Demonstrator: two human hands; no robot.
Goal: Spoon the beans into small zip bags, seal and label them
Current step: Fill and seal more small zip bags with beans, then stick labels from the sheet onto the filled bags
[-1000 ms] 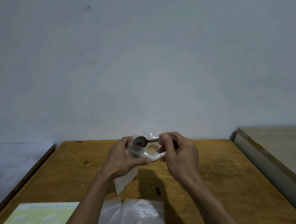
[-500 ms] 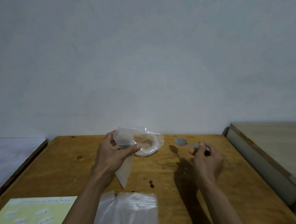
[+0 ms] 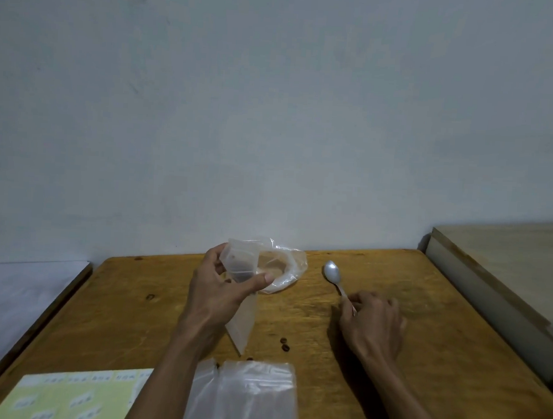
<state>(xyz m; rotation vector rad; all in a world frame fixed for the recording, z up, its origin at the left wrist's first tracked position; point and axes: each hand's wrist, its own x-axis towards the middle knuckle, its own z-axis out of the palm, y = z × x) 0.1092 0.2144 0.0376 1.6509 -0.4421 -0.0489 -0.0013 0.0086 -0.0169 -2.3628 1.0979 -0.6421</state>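
My left hand (image 3: 220,290) grips a small clear zip bag (image 3: 241,265) by its open top, above the wooden table (image 3: 453,366); the bag hangs down toward the table. Behind it lies a crumpled clear plastic bag (image 3: 289,268). A metal spoon (image 3: 334,276) lies on the table to the right, bowl pointing away. My right hand (image 3: 373,322) rests on the table with its fingers curled round the spoon's handle end. A few dark beans (image 3: 284,345) lie loose on the wood between my arms.
A stack of clear zip bags (image 3: 250,399) lies at the near edge. A yellow sheet of labels (image 3: 72,397) sits at the near left. A pale wooden surface (image 3: 507,272) adjoins the table on the right, a white surface (image 3: 14,293) on the left.
My right hand drew the spoon out of the small bag, swung right and lowered it flat onto the table. My left hand kept hold of the small bag.
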